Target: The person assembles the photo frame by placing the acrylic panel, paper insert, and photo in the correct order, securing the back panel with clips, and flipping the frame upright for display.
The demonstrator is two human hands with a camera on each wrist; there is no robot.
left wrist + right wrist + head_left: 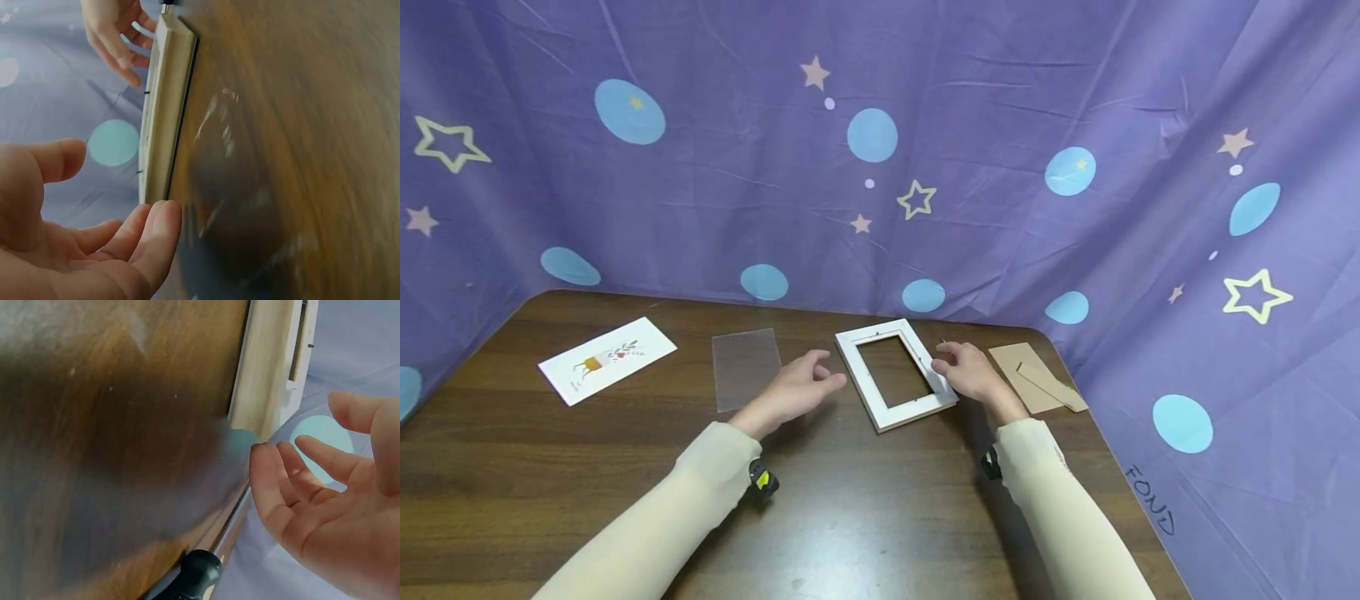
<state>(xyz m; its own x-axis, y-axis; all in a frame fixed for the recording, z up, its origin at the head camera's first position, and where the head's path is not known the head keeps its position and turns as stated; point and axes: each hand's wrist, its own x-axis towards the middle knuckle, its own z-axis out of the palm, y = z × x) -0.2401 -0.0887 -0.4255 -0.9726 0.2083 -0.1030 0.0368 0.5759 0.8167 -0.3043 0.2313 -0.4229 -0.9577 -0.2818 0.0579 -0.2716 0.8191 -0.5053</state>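
Note:
A white picture frame [872, 387] lies on the brown table with its inner opening bare. Small dark tabs stick out along the inner edge. To its left my left hand [797, 387] hovers with loosely bent fingers, and the left wrist view shows nothing between thumb and fingers [159, 237]. My right hand [970, 371] is at the frame's right side. In the right wrist view its fingers [265, 481] are spread and hold nothing, close by the frame's pale wooden side [265, 369]; whether they touch it I cannot tell.
Left of the frame lies a clear rectangular sheet [745, 367], partly behind my left hand. Farther left is a white card [576, 367] with a drawing. A brown backing board [1026, 379] with a stand leg lies right, near the table edge. A purple curtain [737, 167] hangs behind.

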